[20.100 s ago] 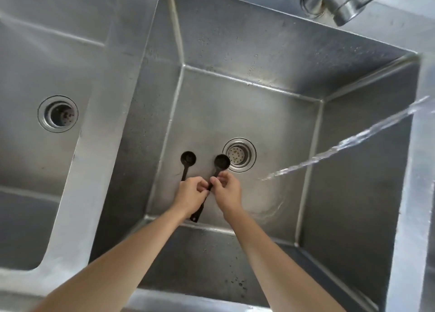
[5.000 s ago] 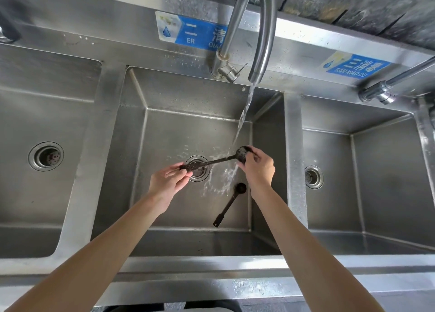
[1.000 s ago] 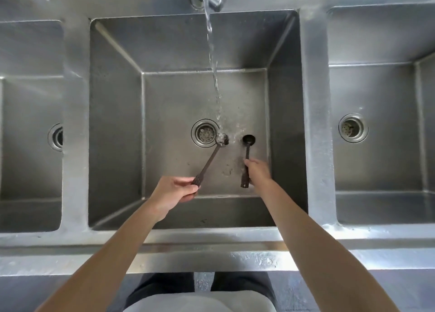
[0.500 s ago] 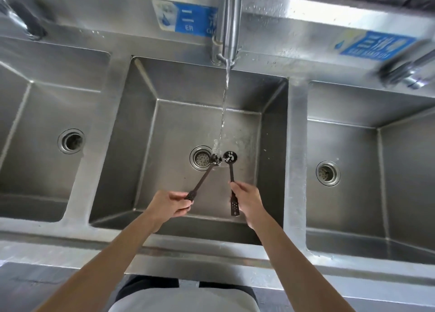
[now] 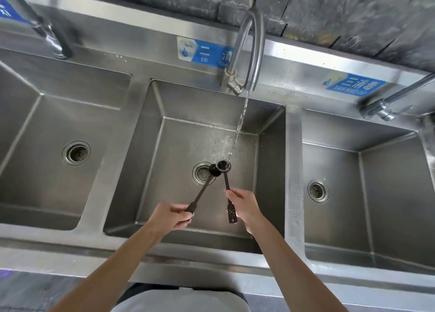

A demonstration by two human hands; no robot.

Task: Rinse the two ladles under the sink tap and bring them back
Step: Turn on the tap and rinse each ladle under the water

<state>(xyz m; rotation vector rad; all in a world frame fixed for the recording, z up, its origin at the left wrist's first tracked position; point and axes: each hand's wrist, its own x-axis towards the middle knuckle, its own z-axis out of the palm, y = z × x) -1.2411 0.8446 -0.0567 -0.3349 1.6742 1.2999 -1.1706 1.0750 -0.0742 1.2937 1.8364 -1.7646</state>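
Observation:
I hold two small black ladles over the middle sink basin (image 5: 179,133). My left hand (image 5: 170,217) grips the handle end of the left ladle (image 5: 204,189), whose bowl sits just above the drain (image 5: 202,173). My right hand (image 5: 244,207) grips the right ladle (image 5: 226,182) at mid handle, its perforated end sticking out below my fingers. The two bowls touch, and the water stream (image 5: 240,123) from the curved tap (image 5: 253,53) falls onto the right ladle's bowl.
Steel basins lie to the left (image 5: 58,114) and right (image 5: 376,151), each with a drain. Other taps stand at the far left (image 5: 47,36) and far right (image 5: 388,104). A steel ledge with blue labels (image 5: 204,53) runs behind the sinks, below a dark wall.
Five seconds ago one ladle lay on the basin floor; my right hand picked it up. Both ladle bowls have come together under the stream. The camera has tilted up.

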